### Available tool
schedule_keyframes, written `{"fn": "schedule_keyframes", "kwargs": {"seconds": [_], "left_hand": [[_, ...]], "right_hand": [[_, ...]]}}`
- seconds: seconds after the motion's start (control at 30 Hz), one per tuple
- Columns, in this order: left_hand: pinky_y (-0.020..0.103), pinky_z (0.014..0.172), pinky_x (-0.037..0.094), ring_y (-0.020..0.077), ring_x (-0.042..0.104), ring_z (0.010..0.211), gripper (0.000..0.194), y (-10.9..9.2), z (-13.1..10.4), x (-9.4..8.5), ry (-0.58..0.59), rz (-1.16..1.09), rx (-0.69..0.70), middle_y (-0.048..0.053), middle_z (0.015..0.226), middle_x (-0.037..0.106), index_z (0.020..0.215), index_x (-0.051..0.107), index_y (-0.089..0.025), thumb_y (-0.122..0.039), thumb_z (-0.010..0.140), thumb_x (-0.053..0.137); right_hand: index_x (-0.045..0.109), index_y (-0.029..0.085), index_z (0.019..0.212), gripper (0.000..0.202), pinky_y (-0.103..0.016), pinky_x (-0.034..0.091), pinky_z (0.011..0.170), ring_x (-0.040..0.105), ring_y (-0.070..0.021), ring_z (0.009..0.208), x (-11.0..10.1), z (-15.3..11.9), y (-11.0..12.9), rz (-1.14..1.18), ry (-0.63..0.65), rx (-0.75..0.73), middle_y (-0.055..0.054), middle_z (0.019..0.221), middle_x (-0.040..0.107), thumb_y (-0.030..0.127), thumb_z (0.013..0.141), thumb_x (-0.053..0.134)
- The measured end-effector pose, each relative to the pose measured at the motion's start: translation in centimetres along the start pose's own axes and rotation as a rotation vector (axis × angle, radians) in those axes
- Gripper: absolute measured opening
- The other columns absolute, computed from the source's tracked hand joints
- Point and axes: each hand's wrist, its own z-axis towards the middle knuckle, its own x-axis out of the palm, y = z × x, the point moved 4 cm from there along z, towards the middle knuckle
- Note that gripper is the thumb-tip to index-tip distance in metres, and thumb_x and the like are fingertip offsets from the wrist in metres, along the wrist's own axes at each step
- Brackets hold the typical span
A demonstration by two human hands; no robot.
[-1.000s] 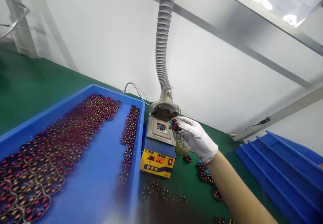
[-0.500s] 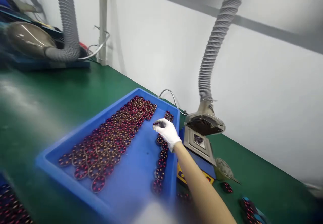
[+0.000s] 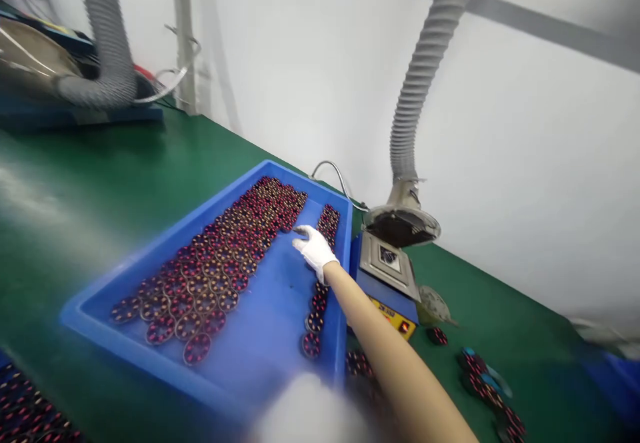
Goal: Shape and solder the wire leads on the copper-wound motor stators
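My right hand point(image 3: 314, 248), in a white glove, hovers over the blue tray point(image 3: 205, 390). Its thumb and fingers are apart with nothing between them. Just beyond the fingertips is the edge of a wide block of round parts point(image 3: 220, 256), dark rings with red or tan dots, laid in rows. A narrower strip of the same round parts point(image 3: 315, 322) runs along the tray's right side, partly hidden by my hand. At the bottom, a blurred white shape, seemingly my gloved left hand point(image 3: 310, 413), overlaps the tray's near edge; its fingers cannot be made out.
Right of the tray stands a blue and yellow heated device point(image 3: 387, 283) under an extraction hood point(image 3: 403, 223) on a grey hose. More round parts point(image 3: 487, 390) lie on the green table point(image 3: 500, 310) at right; others point(image 3: 30, 403) fill the lower left corner.
The right hand has moved slightly left toward the wide block and opened, letting go of the round part it pinched. The camera view has shifted a little.
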Motion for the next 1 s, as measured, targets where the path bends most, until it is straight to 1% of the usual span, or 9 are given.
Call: {"fn": "schedule_keyframes", "kwargs": {"seconds": [0.13, 0.27, 0.43, 0.5, 0.57, 0.63, 0.7, 0.83, 1.0], "left_hand": [[0.031, 0.064, 0.045, 0.0159, 0.060, 0.065, 0.018, -0.5, 0.0, 0.5, 0.060, -0.010, -0.003, 0.000, 0.073, 0.064, 0.081, 0.061, -0.017, -0.029, 0.088, 0.051], [0.030, 0.057, 0.033, 0.0181, 0.061, 0.061, 0.017, -0.5, 0.0, 0.5, 0.067, 0.003, -0.013, -0.003, 0.070, 0.067, 0.073, 0.060, -0.022, -0.022, 0.087, 0.050], [0.031, 0.061, 0.036, 0.0214, 0.062, 0.069, 0.020, -0.3, -0.4, 1.1, 0.099, 0.041, -0.076, -0.004, 0.079, 0.069, 0.086, 0.062, -0.028, -0.032, 0.091, 0.043], [0.033, 0.066, 0.040, 0.0230, 0.063, 0.075, 0.022, 0.1, -0.6, 1.6, 0.124, 0.022, -0.147, -0.002, 0.085, 0.070, 0.093, 0.063, -0.031, -0.037, 0.091, 0.042], [0.035, 0.072, 0.043, 0.0233, 0.064, 0.082, 0.023, 0.7, -0.7, 2.2, 0.142, -0.015, -0.203, -0.002, 0.094, 0.070, 0.099, 0.063, -0.034, -0.040, 0.089, 0.043], [0.037, 0.079, 0.044, 0.0239, 0.063, 0.089, 0.024, 1.5, -0.7, 2.9, 0.144, -0.025, -0.227, -0.002, 0.102, 0.069, 0.103, 0.062, -0.036, -0.042, 0.088, 0.044], [0.038, 0.083, 0.044, 0.0248, 0.063, 0.094, 0.027, 2.3, -0.8, 3.6, 0.142, -0.022, -0.210, -0.003, 0.106, 0.068, 0.106, 0.062, -0.037, -0.043, 0.087, 0.043], [0.041, 0.085, 0.046, 0.0267, 0.062, 0.097, 0.033, 3.2, -0.9, 4.4, 0.126, -0.001, -0.229, -0.002, 0.107, 0.068, 0.108, 0.061, -0.036, -0.050, 0.087, 0.040], [0.041, 0.086, 0.047, 0.0259, 0.063, 0.097, 0.033, 2.8, -0.9, 4.2, 0.145, 0.020, -0.258, -0.001, 0.107, 0.068, 0.110, 0.061, -0.035, -0.046, 0.088, 0.039]], "right_hand": [[0.057, 0.023, 0.112, 0.035, -0.030, 0.046, 0.091, 0.061, -0.0130, 0.095, -4.6, -9.0, 2.9, 0.006, 0.038, -0.110, 0.000, 0.109, 0.064, 0.015, 0.078, 0.056], [0.060, 0.023, 0.107, 0.027, -0.029, 0.048, 0.088, 0.063, -0.0134, 0.093, -9.4, -19.2, 4.2, -0.323, -0.003, -0.211, 0.000, 0.104, 0.067, 0.016, 0.082, 0.053], [0.059, 0.023, 0.107, 0.023, -0.025, 0.048, 0.083, 0.063, -0.0126, 0.090, -15.9, -29.2, 0.5, -0.685, -0.250, -0.160, -0.001, 0.100, 0.068, 0.021, 0.085, 0.052], [0.061, 0.024, 0.105, 0.022, -0.027, 0.047, 0.086, 0.062, -0.0145, 0.091, -19.2, -31.7, -2.2, -0.788, -0.404, 0.009, -0.001, 0.099, 0.068, 0.027, 0.085, 0.052], [0.061, 0.024, 0.106, 0.025, -0.032, 0.044, 0.090, 0.060, -0.0184, 0.099, -22.7, -33.6, -5.8, -0.866, -0.536, 0.339, -0.003, 0.106, 0.065, 0.032, 0.085, 0.050], [0.061, 0.021, 0.108, 0.029, -0.039, 0.042, 0.093, 0.055, -0.0246, 0.108, -25.1, -34.6, -9.4, -0.907, -0.527, 0.627, -0.007, 0.114, 0.061, 0.031, 0.086, 0.045], [0.065, 0.018, 0.104, 0.028, -0.041, 0.042, 0.091, 0.056, -0.0283, 0.106, -26.1, -34.5, -12.4, -0.909, -0.468, 0.699, -0.011, 0.113, 0.061, 0.028, 0.083, 0.049], [0.061, 0.021, 0.109, 0.029, -0.037, 0.042, 0.090, 0.057, -0.0212, 0.102, -25.4, -32.4, -16.9, -0.843, -0.378, 0.687, -0.008, 0.113, 0.060, 0.029, 0.083, 0.053], [0.061, 0.015, 0.089, 0.021, -0.044, 0.040, 0.090, 0.054, -0.0201, 0.099, -24.6, -30.2, -19.3, -0.721, -0.426, 0.696, -0.006, 0.103, 0.059, 0.034, 0.080, 0.060]]}}
